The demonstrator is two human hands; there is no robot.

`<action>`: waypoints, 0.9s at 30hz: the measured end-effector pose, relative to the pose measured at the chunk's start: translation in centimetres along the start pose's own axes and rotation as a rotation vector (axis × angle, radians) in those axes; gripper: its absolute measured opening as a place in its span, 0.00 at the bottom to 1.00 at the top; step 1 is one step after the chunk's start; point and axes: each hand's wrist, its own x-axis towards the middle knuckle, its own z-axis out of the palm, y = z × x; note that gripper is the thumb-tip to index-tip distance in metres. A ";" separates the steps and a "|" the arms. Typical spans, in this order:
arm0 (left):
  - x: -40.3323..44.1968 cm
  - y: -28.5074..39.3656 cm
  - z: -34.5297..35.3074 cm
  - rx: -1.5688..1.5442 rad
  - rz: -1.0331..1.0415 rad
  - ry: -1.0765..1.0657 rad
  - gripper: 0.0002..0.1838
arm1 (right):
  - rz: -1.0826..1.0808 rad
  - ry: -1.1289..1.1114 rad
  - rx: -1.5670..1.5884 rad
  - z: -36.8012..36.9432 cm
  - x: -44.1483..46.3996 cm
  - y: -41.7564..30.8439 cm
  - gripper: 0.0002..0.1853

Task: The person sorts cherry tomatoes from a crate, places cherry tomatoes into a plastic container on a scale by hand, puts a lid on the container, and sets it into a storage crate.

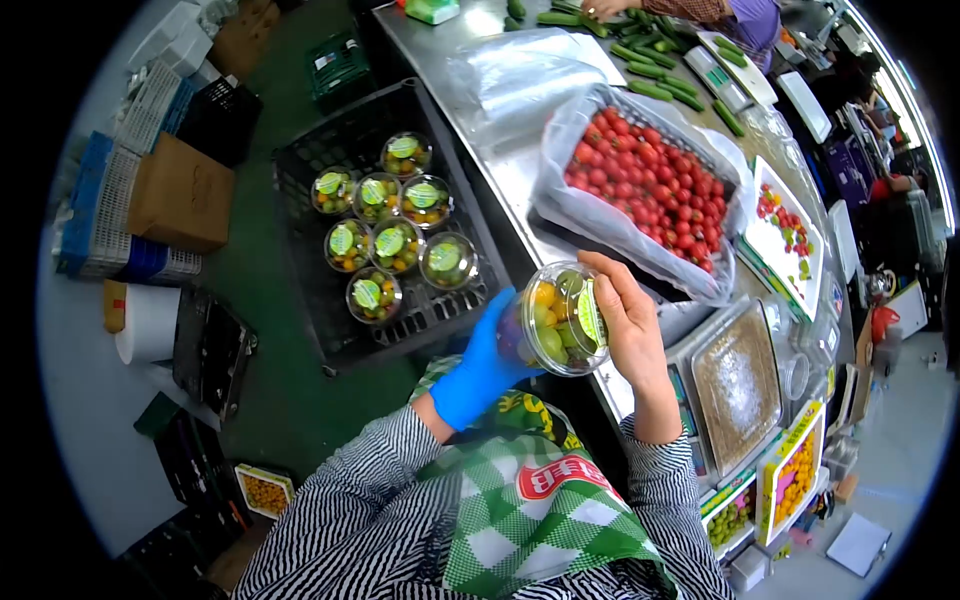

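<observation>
A clear plastic cup (545, 322) of green and orange cherry tomatoes is tilted in front of my body, its lid facing right. My left hand (475, 372), in a blue glove, is wrapped round the cup's base and side. My bare right hand (637, 330) grips the lid edge, with fingers at the green label (591, 313) on the lid. Part of the label is hidden by the fingers. To the left, a black crate (307, 255) holds several similar lidded cups (396, 245), most showing green labels.
A lined crate of red cherry tomatoes (650, 185) stands on the steel table (505, 165). Beyond it are plastic bags (530, 75), cucumbers (650, 55) and another person's hand (608, 8). A scale (738, 375) and fruit boxes (793, 475) sit at right.
</observation>
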 end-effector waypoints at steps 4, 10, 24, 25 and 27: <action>-1.5 3.2 -0.4 -0.168 0.016 0.009 0.25 | -0.141 -0.014 -0.117 3.3 1.9 -1.4 0.15; -4.1 5.1 -2.2 -0.172 0.100 0.001 0.24 | -0.117 -0.091 -0.082 6.8 2.0 -1.4 0.17; -3.6 9.6 -2.2 -0.009 0.135 0.072 0.24 | 0.122 0.026 0.153 9.6 3.2 -2.0 0.25; -3.3 10.1 -2.4 0.025 0.162 0.063 0.25 | 0.208 0.016 0.141 9.5 3.2 -1.3 0.26; -1.9 10.7 -5.0 0.069 0.167 0.120 0.25 | 0.400 -0.072 0.516 9.3 3.3 -0.2 0.25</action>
